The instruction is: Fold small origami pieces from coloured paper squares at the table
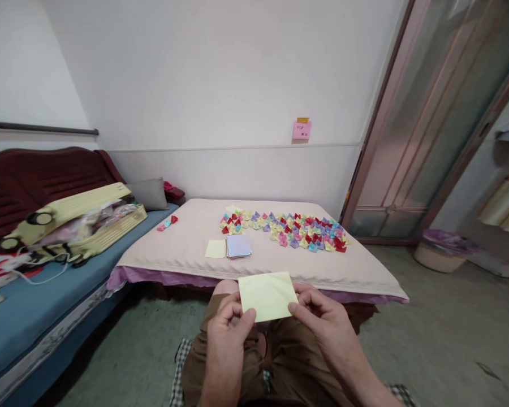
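Note:
A pale yellow sheet of paper (268,296) is held up over my lap, flat apart from faint creases. My left hand (229,328) pinches its lower left corner, thumb on top. At the right edge my right hand (324,319) grips it between thumb and fingers. Beyond the sheet, on the cloth-covered table (169,263), lies a stack of paper squares (238,247) with a lilac one uppermost. A single yellow sheet (216,249) rests beside the stack. Many small folded paper pieces (297,229) in mixed colours spread across the table's far right half.
A few folded pieces (167,224) lie at the table's left. On the blue-covered bench (102,254) sits an open yellow suitcase (80,220) near a grey cushion (148,194). A lined bin (443,251) stands on the floor at right. A pink note (301,130) is taped to the wall.

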